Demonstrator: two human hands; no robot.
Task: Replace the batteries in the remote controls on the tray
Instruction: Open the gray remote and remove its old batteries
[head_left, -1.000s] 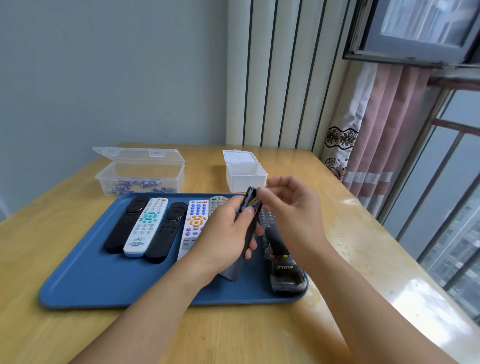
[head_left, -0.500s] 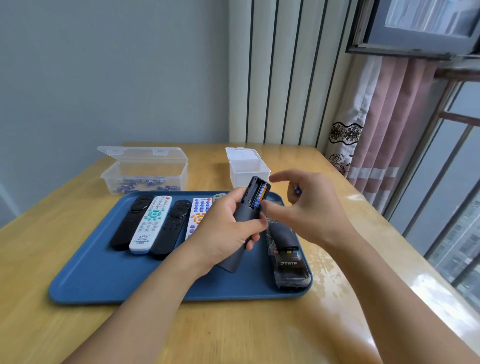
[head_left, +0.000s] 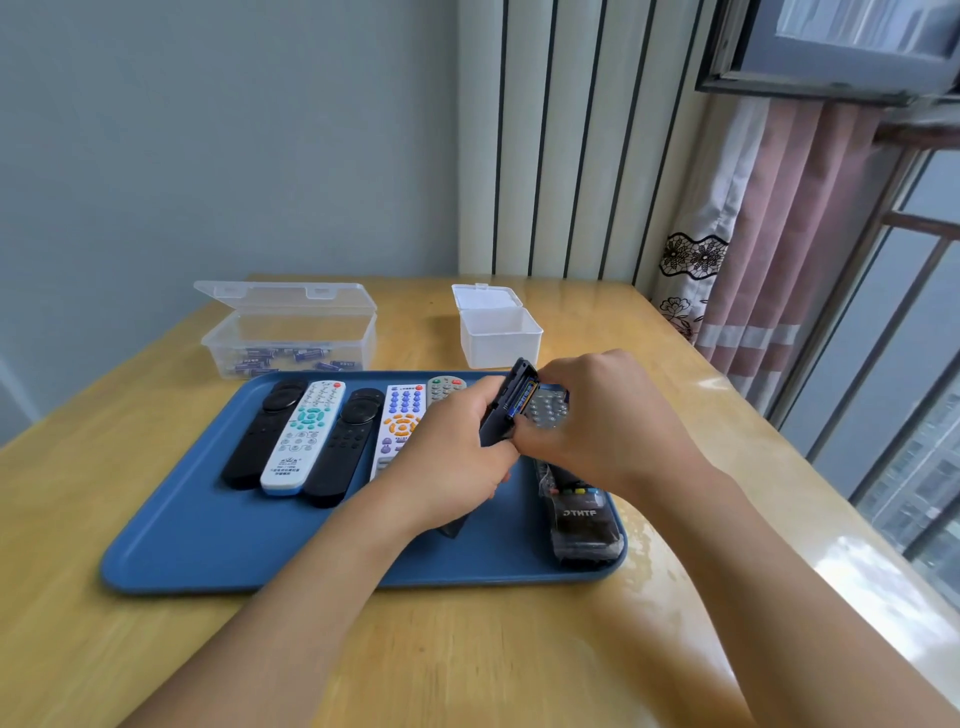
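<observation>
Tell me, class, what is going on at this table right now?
A person is changing remote batteries. The left hand grips a dark remote lifted above the blue tray, its battery bay open with a battery showing. The right hand works at that bay with its fingertips. Several other remotes lie in a row on the tray. Behind it, an open clear box holds loose batteries, beside a small open white box.

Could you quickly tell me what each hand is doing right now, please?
Left hand: grips the dark remote, battery compartment open and facing up.
Right hand: fingers curled at the battery in the compartment; whether it pinches it cannot be told.
</observation>
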